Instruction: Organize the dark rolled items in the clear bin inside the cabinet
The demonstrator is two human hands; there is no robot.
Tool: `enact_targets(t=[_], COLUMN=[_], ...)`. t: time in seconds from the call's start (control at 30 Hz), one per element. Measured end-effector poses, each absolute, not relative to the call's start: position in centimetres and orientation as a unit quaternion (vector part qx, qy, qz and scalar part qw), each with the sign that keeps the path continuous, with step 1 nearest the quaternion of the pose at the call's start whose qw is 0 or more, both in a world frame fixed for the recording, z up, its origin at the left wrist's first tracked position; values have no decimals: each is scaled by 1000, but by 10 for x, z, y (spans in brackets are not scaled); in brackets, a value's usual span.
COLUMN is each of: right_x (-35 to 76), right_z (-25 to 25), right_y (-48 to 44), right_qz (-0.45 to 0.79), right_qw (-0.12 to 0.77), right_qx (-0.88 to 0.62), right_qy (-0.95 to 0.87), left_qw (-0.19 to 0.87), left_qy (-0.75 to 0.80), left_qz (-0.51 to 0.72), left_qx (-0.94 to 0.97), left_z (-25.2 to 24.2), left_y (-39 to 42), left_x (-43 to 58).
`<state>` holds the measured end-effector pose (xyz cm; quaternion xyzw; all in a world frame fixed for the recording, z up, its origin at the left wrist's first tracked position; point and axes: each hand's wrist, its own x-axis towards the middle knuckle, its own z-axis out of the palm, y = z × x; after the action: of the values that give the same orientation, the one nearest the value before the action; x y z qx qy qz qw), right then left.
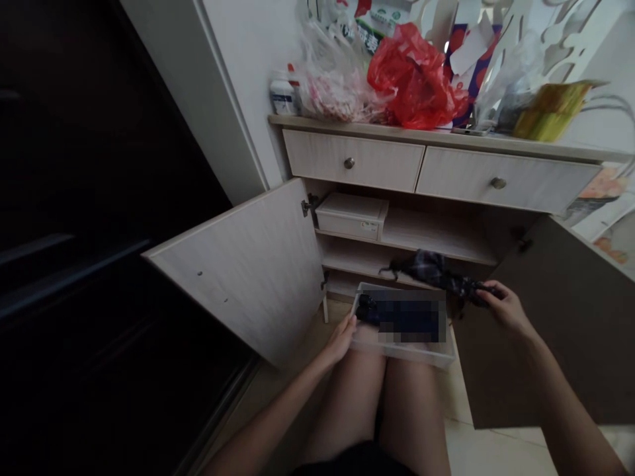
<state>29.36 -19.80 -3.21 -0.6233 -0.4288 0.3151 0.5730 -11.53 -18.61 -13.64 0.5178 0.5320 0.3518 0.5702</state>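
Observation:
My left hand (341,338) grips the left edge of a shallow translucent plastic box (434,358) resting on my knees. Inside the box lies a dark, folded item (367,311), mostly covered by a pixelated patch, so its kind is unclear. My right hand (505,306) is closed around one end of a dark plaid folding umbrella (429,266). The umbrella is loosely bundled and held nearly level above the right part of the box, apart from it. Its far end points left toward the cabinet shelves and is slightly blurred.
Both doors of the low cabinet stand swung out: the left door (248,264) and the right door (546,330). A white lidded storage box (347,218) sits on the upper shelf (436,231). On the cabinet top are a red plastic bag (417,76), a clear bag (332,79) and a white bottle (282,97).

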Motion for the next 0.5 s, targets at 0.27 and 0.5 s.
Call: enact_targets(t=[0.27,0.5], right_x=[239,226], right_z=[-51,-68], right_y=[-249,-239], right_qz=[441,441], right_qw=[439,390], right_qx=[-538,-515], right_qy=[-569,-624], left_qw=[525,493], left_qy=[496,515], left_qz=[383,369], left_qx=[575,596], left_z=[-129,-136], left_y=[-190,-189], left_x=[-109,-113])
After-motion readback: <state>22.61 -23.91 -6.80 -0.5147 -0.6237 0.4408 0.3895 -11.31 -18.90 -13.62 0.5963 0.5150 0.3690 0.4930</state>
